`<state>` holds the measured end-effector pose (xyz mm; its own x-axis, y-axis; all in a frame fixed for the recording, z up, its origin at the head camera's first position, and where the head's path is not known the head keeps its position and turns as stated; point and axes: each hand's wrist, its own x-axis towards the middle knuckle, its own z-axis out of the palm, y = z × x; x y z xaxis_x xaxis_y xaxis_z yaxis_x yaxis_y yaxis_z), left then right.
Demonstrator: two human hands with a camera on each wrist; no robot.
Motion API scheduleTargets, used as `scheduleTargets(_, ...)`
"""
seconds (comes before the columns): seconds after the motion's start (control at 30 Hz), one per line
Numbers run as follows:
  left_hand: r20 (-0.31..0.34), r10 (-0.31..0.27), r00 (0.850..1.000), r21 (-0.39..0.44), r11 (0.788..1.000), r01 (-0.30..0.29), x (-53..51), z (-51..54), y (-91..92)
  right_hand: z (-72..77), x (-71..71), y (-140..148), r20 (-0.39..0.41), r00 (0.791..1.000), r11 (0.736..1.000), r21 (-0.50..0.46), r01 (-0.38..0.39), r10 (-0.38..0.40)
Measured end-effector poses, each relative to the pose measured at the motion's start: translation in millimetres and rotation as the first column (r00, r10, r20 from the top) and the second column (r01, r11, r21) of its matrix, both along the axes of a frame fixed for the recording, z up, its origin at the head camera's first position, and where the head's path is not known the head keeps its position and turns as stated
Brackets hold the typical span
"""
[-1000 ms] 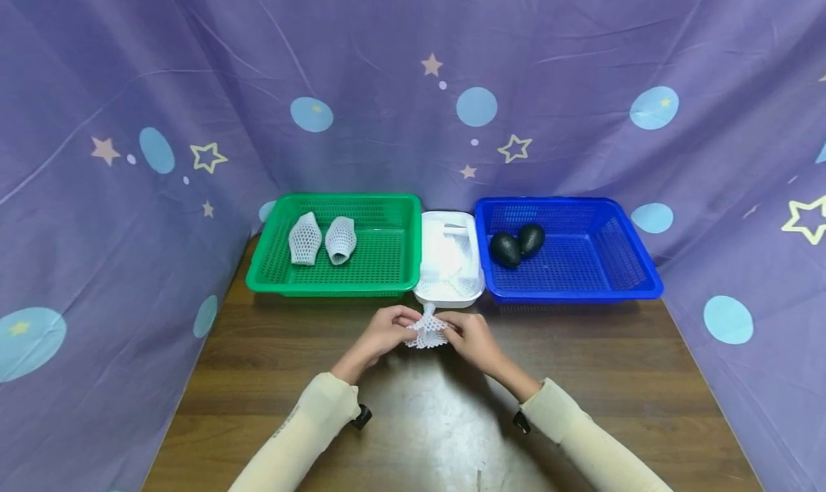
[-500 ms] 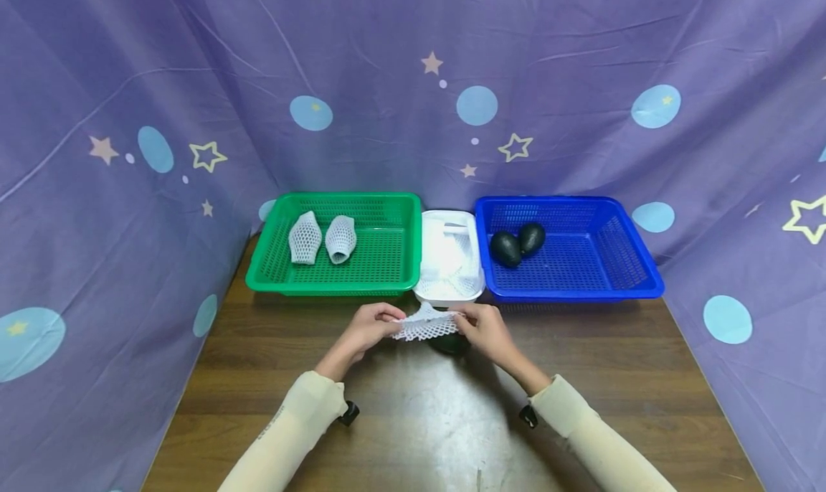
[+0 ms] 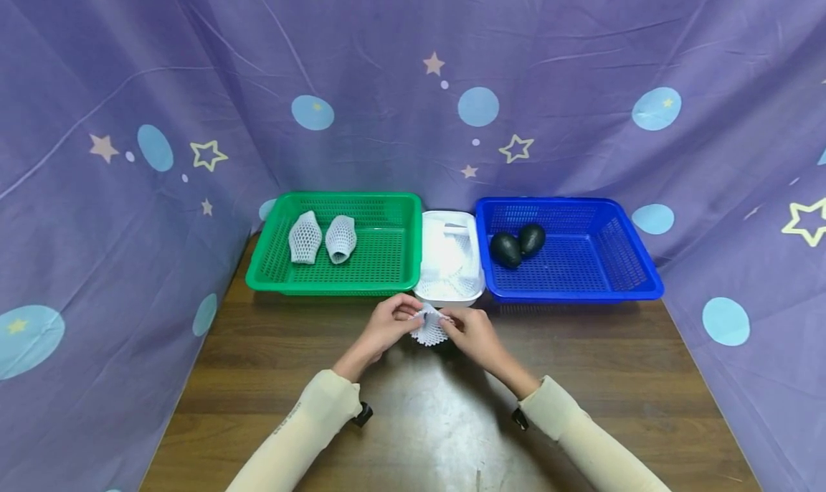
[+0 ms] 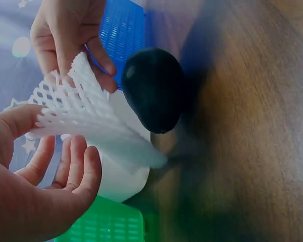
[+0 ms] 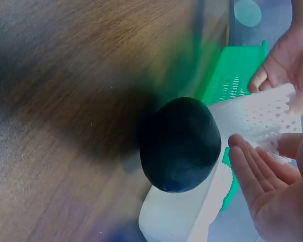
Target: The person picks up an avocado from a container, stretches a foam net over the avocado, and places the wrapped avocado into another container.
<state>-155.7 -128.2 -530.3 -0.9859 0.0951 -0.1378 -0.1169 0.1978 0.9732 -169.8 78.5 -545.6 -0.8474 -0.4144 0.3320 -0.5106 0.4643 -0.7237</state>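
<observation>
A white foam net sleeve [image 3: 430, 332] is stretched between my two hands, just in front of the white box. My left hand [image 3: 387, 325] pinches one side of its rim between thumb and fingers. On the opposite side, my right hand [image 3: 476, 336] pinches the rim too. The sleeve's mouth gapes, while its far end narrows in the left wrist view. Below the sleeve, apart from both hands, a dark avocado [image 4: 154, 91] lies on the table; the right wrist view shows the same avocado [image 5: 181, 145]. From the head view the sleeve and hands hide it.
A green basket [image 3: 335, 288] at left holds two net-wrapped pieces [image 3: 305, 239]. In the middle, the white box [image 3: 448, 302] contains white netting. Two avocados [image 3: 506, 249] sit in the blue basket [image 3: 574, 295] at right. Purple curtain surrounds the wooden table [image 3: 439, 420].
My hands first moved apart, stretching the foam net sleeve wide and exposing the avocado beneath it. They have since come back together, and the sleeve's mouth now gapes rounder.
</observation>
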Motion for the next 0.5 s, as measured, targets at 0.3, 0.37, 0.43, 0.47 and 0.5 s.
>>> scheduleTargets(0.3, -0.024, -0.001, 1.0, -0.099, 0.995, -0.001, -3.2, 4.2, 8.5, 1.5, 1.6, -4.8, -0.138, 0.99, 0.999, -0.039, 0.029, -0.034)
scheduleTargets(0.37, -0.034, -0.015, 0.999, -0.127, 0.992, 0.011, -2.9, 4.9, 9.3, 1.3, 0.2, -5.7, -0.162, 0.984, 0.997, -0.037, 0.064, -0.069)
scheduleTargets(0.43, -0.037, -0.016, 0.999, -0.145, 0.989, 0.011, -2.9, 5.9, 9.4, 0.9, -1.4, -5.8, -0.175, 0.979, 0.994, -0.039, 0.103, -0.108)
scheduleTargets(0.47, -0.038, -0.014, 0.999, -0.152, 0.988, 0.008, -3.0, 6.3, 8.8, 0.6, -2.2, -5.4, -0.176, 0.976, 0.992, -0.042, 0.12, -0.126)
scheduleTargets(0.5, -0.038, -0.009, 0.999, -0.157, 0.988, 0.003, -3.4, 6.2, 7.8, 0.8, -2.8, -4.9, -0.174, 0.975, 0.99, -0.047, 0.134, -0.141)
